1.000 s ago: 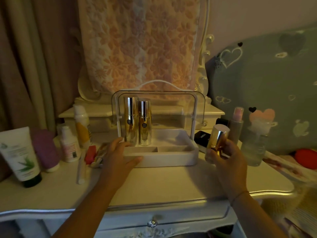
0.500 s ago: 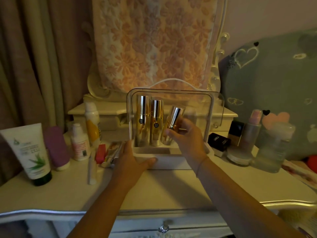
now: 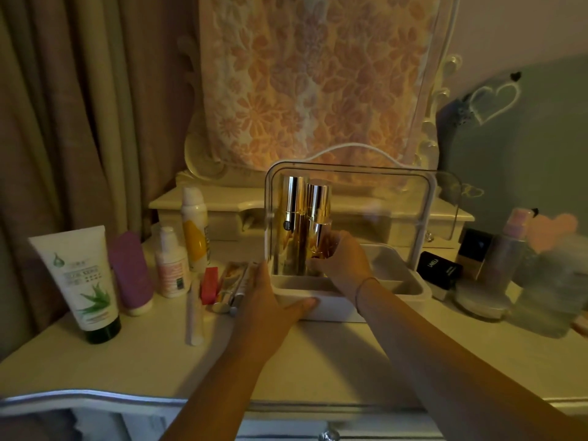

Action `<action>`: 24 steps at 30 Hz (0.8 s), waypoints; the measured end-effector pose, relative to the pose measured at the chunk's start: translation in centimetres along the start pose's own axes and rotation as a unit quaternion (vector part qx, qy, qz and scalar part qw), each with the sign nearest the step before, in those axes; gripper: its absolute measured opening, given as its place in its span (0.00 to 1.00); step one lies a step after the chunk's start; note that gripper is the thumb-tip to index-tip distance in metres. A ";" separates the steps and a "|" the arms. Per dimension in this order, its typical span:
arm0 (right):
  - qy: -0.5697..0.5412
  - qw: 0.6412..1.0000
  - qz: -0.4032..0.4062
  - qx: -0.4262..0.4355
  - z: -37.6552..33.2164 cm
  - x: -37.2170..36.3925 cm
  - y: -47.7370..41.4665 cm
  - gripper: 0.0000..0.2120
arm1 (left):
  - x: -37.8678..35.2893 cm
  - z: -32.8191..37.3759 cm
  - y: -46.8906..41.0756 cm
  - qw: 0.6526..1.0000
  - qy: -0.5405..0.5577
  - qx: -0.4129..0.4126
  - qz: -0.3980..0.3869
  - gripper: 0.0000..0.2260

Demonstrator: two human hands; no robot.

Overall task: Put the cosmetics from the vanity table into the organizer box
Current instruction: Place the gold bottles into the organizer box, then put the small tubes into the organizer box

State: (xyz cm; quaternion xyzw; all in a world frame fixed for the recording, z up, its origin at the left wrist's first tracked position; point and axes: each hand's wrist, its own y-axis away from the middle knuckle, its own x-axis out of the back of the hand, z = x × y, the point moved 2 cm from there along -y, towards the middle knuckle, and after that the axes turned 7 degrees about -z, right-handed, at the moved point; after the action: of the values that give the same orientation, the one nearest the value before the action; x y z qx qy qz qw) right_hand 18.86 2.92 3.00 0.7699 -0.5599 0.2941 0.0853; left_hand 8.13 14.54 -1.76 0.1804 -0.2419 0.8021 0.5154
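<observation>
The white organizer box [image 3: 410, 286] with a clear lid stands at the middle of the vanity table. Two tall gold bottles [image 3: 291, 224] stand upright in its left rear part. My right hand [image 3: 345, 261] is inside the box and grips a third, shorter gold bottle [image 3: 319, 240], set low beside the two. My left hand [image 3: 270, 300] lies flat against the box's front left corner, thumb along the front wall. On the table to the left are an aloe tube [image 3: 78, 281], a purple tube [image 3: 132, 272], a small white bottle [image 3: 170, 265] and a yellow-white bottle [image 3: 194, 229].
A red lipstick [image 3: 208, 284], a white stick [image 3: 194, 316] and metallic tubes [image 3: 237, 286] lie left of the box. Right of it are a black box [image 3: 439, 268], a dark square bottle [image 3: 475, 249], a round compact [image 3: 480, 302] and clear bottles [image 3: 547, 281]. A covered mirror stands behind.
My right hand has carried the gold bottle from the table's right side into the box and lowered it beside the two tall bottles. My left hand has stayed on the box's front corner.
</observation>
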 end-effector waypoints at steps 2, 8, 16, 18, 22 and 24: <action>0.006 1.000 -0.015 -0.008 -0.1 0.0 0.0 0.25 | 0.0 0.0 0.0 1.000 -0.001 0.002 -0.001 0.47; 0.008 1.000 -0.016 -0.021 -0.3 -0.1 0.4 0.24 | 0.1 0.0 0.1 1.000 -0.007 0.000 0.004 0.48; -0.029 0.999 0.018 0.000 -0.9 0.2 1.9 0.25 | 0.4 0.3 0.4 1.000 0.005 0.004 0.003 0.48; -0.056 0.993 0.081 0.065 -1.0 0.3 3.9 0.22 | 0.5 0.5 0.6 1.000 0.012 0.000 0.012 0.47; -0.045 0.973 0.150 0.167 -0.5 0.2 8.7 0.17 | 0.8 1.4 1.2 0.999 0.012 -0.033 0.041 0.40; -0.045 0.975 0.133 0.171 -0.1 0.3 9.9 0.14 | 1.0 1.8 1.4 0.998 0.001 -0.051 0.045 0.38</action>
State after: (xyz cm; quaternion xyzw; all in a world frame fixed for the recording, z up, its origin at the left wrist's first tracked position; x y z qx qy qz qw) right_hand 9.81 -0.81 1.30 0.7043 -0.6017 0.3595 -0.1129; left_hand 6.50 13.73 -0.08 0.1420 -0.2899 0.8112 0.4876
